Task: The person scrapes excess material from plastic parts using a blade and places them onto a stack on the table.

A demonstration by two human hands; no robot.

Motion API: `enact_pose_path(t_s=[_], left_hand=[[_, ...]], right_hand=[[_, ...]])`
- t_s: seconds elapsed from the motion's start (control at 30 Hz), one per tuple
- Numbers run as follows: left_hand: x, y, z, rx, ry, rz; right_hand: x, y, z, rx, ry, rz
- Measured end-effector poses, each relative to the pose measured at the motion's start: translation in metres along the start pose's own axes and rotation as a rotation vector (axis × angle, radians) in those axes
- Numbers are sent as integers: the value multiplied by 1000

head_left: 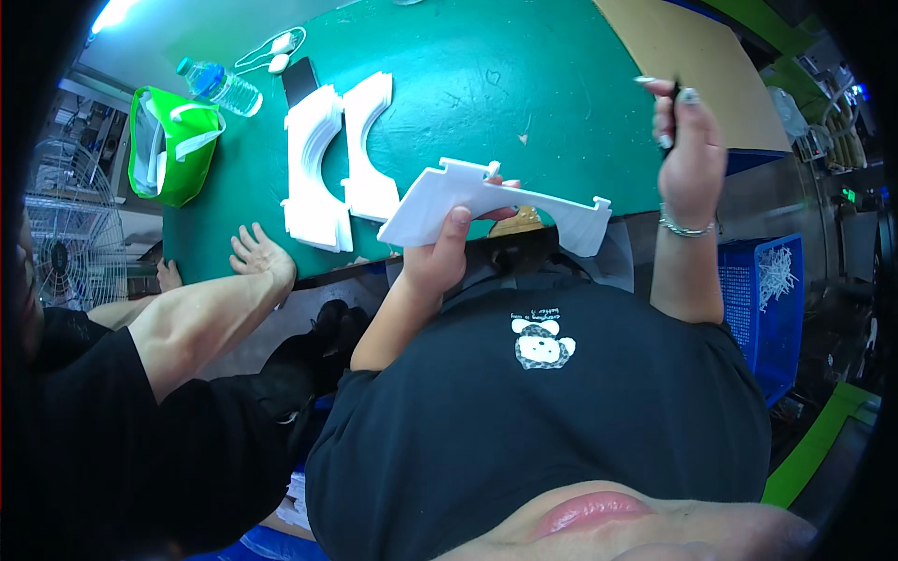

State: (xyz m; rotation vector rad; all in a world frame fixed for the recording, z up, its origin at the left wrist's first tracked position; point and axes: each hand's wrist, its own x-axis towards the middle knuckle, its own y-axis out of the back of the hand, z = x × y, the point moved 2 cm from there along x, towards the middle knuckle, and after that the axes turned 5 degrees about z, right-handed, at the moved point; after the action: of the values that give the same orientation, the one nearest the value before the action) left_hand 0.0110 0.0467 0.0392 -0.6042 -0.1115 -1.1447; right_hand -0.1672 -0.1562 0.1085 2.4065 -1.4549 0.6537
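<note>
My left hand (440, 259) is closed around a white, flat plastic part (486, 196) with a curved cut-out and small tabs, held tilted over the table's near edge. The thumb lies on top of the part; the other fingers are mostly behind it. My right hand (692, 154) is raised at the right, apart from the part, its fingers closed on a slim black tool (667, 142). Most of that tool is hidden in the grip, so its kind does not show. Two stacks of similar white parts, a thicker stack (309, 154) and a thinner stack (363, 154), lie left of my hands.
The green tabletop (505, 84) meets a tan board (687, 65) at right. A co-worker's hand (262, 254) rests at the left edge. Beyond are a green bag (198, 154), water bottle (224, 89), dark phone (300, 82) and white cable (281, 47). A blue crate (784, 327) stands right.
</note>
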Motion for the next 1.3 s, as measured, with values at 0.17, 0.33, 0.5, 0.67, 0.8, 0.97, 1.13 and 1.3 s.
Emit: enact_pose_path(t_s=[0.17, 0.33, 0.5, 0.67, 0.8, 0.97, 1.13, 1.3], left_hand=[[1, 0, -4, -20, 42, 9], [2, -8, -4, -34, 76, 50], [1, 0, -2, 41, 65, -37], [-1, -6, 0, 9, 72, 52], [-4, -5, 0, 41, 74, 5], [-5, -3, -2, 109, 61, -25], [-5, -6, 0, 60, 57, -5], [-10, -11, -1, 90, -11, -121]], right_hand=[[-10, -26, -25, -277, 192, -146], [-29, -62, -19, -394, 163, -417], [-32, -74, -17, -363, 110, -490], [-34, -73, -13, -360, 93, -500], [-38, -73, -13, -357, 121, -490], [-39, -72, -17, -403, 131, -471], [-39, -75, -24, -594, 284, -403], [-32, -70, -9, -788, 253, -363]])
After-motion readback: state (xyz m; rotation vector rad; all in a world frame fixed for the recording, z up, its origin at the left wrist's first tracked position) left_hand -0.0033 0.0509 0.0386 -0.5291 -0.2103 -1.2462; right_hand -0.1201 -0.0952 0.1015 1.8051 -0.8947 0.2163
